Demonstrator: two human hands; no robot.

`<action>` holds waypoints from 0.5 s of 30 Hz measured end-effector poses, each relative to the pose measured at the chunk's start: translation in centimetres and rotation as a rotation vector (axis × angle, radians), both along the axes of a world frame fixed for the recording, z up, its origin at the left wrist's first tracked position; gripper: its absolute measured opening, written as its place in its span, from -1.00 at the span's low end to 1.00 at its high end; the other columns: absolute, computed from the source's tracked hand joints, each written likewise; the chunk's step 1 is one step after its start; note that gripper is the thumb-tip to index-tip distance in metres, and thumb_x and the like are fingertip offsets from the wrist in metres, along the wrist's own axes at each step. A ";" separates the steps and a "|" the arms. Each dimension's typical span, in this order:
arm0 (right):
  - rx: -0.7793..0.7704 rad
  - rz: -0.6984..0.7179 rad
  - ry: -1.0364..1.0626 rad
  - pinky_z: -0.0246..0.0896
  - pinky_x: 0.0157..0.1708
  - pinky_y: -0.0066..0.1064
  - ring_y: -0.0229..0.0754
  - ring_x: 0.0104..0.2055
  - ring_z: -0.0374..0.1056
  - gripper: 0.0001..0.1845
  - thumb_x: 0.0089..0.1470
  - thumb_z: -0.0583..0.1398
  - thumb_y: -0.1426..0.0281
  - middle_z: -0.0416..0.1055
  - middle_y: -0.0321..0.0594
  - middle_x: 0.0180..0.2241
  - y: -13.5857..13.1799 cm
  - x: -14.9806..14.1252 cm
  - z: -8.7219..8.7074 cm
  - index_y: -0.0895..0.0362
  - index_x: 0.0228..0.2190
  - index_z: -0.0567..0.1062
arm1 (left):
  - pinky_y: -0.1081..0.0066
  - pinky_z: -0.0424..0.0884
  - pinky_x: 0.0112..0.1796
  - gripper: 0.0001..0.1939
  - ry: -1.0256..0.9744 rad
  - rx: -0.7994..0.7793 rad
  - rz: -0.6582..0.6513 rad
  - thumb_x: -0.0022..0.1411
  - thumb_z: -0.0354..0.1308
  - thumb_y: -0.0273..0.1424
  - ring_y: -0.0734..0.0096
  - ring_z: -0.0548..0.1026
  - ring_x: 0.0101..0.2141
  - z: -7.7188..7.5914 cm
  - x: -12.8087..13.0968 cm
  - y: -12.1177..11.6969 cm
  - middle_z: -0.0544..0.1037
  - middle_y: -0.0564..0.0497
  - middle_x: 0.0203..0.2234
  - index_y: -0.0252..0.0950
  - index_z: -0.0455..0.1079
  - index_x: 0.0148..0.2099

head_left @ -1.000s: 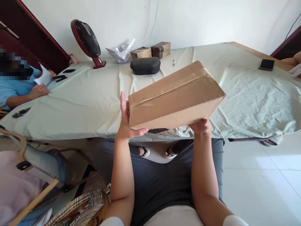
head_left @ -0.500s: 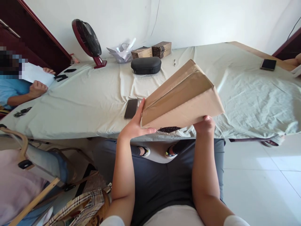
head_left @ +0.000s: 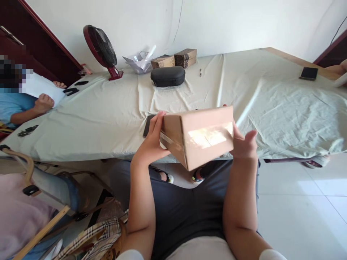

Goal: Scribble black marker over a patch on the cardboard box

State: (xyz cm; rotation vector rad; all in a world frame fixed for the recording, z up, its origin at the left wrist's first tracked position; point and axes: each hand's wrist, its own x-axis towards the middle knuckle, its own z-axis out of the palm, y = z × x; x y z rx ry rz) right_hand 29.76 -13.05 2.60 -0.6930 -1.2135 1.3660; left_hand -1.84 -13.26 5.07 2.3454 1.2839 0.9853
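A brown cardboard box [head_left: 199, 135] sealed with tape hangs above the near edge of the table, one corner pointing down toward my lap. My left hand [head_left: 152, 139] grips its left end with fingers up the side. My right hand [head_left: 244, 142] holds the right end, thumb out and fingers behind the box. A dark phone [head_left: 148, 124] lies on the cloth just behind my left hand, partly hidden.
A pale cloth covers the long table [head_left: 103, 115]. At the back stand a red fan [head_left: 101, 47], a black case [head_left: 168, 76], two patterned boxes [head_left: 175, 59] and crumpled plastic. Another phone [head_left: 308, 73] lies far right. A person at left holds paper [head_left: 43, 90]. A chair [head_left: 40, 187] stands left.
I have turned the box over and lowered it toward me, so a short end and another face now show. My right hand has shifted from under the box to its right end.
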 end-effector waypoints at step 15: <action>0.101 -0.167 -0.074 0.18 0.47 0.15 0.30 0.50 0.21 -0.10 -0.12 0.33 -0.34 0.46 -0.33 0.33 1.6 0.0 -0.4 -0.24 0.19 0.52 | -0.16 0.64 0.11 -0.11 -0.300 -0.474 -0.163 0.48 0.16 0.03 -0.39 0.21 0.49 -0.7 0.2 0.1 -0.56 0.21 0.63 0.40 -0.31 0.61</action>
